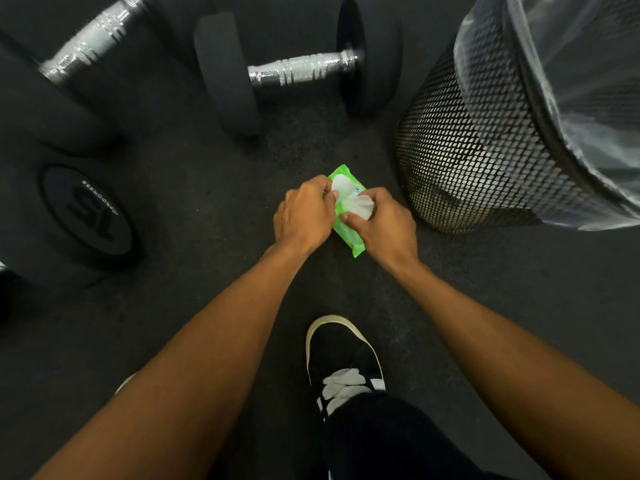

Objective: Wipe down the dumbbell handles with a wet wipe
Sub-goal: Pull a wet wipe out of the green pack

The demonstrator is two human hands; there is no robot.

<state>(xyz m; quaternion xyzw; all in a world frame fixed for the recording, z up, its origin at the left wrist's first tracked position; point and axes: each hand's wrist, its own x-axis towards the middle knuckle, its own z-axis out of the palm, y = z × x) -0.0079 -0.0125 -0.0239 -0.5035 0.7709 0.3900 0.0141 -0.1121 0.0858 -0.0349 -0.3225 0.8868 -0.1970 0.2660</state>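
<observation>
While my left hand (304,216) grips the wipe pack (349,237) and my right hand (388,226) pinches a wipe (362,206) at its opening, a fast tug could drag extras out; the nearest dumbbell handle (301,69) lies beyond the pack.

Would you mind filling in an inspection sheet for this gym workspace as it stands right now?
Surface: dark rubber floor, speckled; no spills visible.
Job's things: green wipe pack lies on the floor with a white wipe partly drawn out. Two chrome handles are untouched: middle dumbbell handle and left dumbbell handle.
Clutter: black mesh bin with a clear liner stands right of the pack.
Hands: left hand holds the pack's top end; right hand pinches the wipe.
Cables: nothing seen.
Surroundings: black shoe with white laces, nearer than the pack.
</observation>
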